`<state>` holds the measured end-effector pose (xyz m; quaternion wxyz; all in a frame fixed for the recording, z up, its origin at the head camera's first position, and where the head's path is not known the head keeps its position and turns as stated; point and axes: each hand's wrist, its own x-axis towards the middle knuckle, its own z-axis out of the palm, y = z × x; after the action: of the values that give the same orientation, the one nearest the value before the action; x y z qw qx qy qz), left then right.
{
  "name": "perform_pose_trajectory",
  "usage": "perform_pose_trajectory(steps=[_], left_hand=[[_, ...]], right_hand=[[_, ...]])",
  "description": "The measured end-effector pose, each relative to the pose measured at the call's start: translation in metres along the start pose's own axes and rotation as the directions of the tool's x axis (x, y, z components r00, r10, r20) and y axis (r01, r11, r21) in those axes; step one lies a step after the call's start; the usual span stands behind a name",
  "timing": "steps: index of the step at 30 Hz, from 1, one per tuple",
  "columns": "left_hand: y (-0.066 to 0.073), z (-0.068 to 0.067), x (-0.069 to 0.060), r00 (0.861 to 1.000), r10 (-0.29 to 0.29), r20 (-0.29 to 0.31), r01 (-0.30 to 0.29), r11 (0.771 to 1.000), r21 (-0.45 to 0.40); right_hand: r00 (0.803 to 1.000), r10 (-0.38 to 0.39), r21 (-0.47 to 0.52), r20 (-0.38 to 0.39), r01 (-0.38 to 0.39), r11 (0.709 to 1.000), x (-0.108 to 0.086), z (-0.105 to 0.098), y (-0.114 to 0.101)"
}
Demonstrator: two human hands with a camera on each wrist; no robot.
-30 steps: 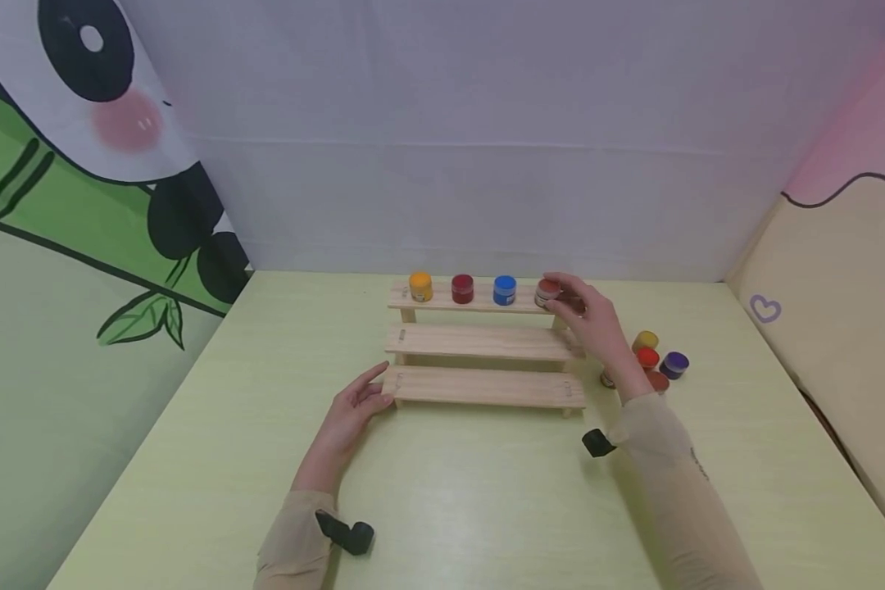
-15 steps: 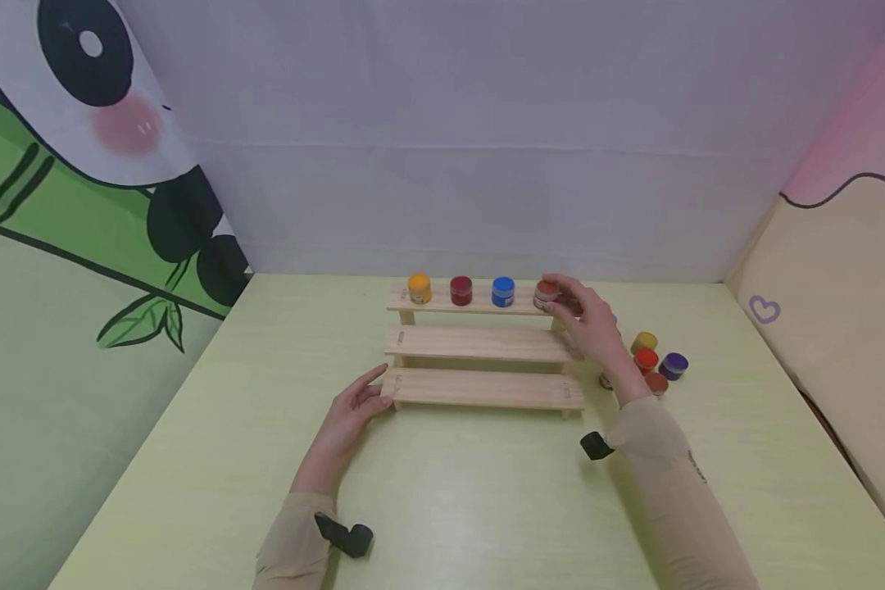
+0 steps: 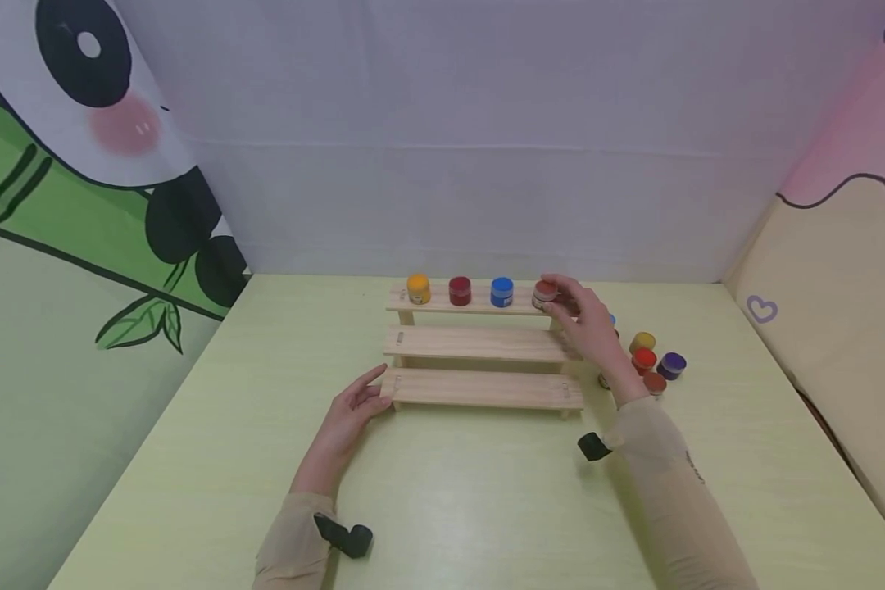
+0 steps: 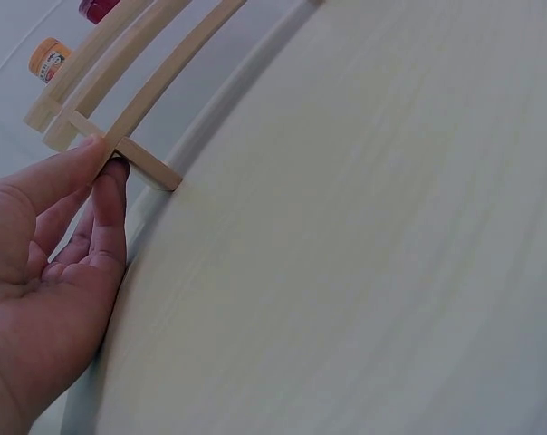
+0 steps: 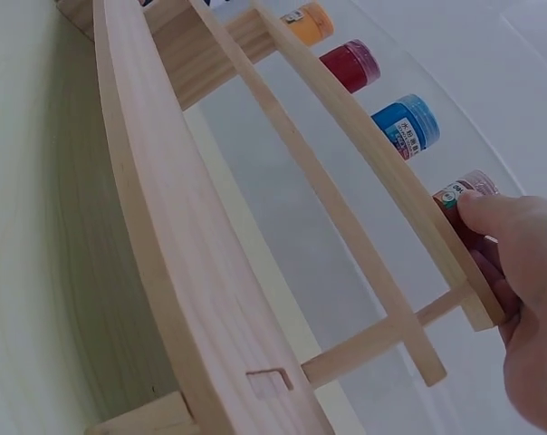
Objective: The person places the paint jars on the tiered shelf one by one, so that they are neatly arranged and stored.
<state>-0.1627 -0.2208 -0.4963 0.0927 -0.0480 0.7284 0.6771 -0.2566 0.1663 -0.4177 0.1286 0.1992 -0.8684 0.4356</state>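
A three-step wooden rack [image 3: 483, 387] stands on the table. My left hand [image 3: 348, 419] pinches the left end of its lowest shelf, thumb above and fingers beneath, as the left wrist view shows. On the top shelf stand an orange-yellow paint jar [image 3: 418, 289], a dark red paint jar [image 3: 460, 291] and a blue paint jar [image 3: 501, 292], spaced in a row. At that shelf's right end, my right hand [image 3: 590, 329] grips a reddish-brown paint jar [image 5: 451, 198] between thumb and fingers. The jar is upright at the shelf surface; its far side is hidden by the fingers.
Right of the rack, several paint jars cluster on the table, among them a yellow jar [image 3: 642, 342], a red jar [image 3: 644, 360], a purple jar [image 3: 672, 365] and a brown-red jar [image 3: 655, 383]. My right wrist partly covers others. A pale cloth wall [image 3: 487, 205] rises behind the table.
Both hands keep their holds, and the gripped jar stays at the right end of the top shelf. A blue-lidded jar behind my right wrist now shows slightly; the head view has shifted a little.
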Motion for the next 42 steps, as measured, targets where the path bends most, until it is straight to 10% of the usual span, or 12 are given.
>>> perform_pose_trajectory(steps=[42], left_hand=[[0.002, 0.001, -0.002, 1.0, -0.007, -0.002, 0.007, 1.0, -0.019]], right_hand=[[0.999, 0.018, -0.08, -0.031, -0.02, 0.997, -0.024, -0.038, -0.016]])
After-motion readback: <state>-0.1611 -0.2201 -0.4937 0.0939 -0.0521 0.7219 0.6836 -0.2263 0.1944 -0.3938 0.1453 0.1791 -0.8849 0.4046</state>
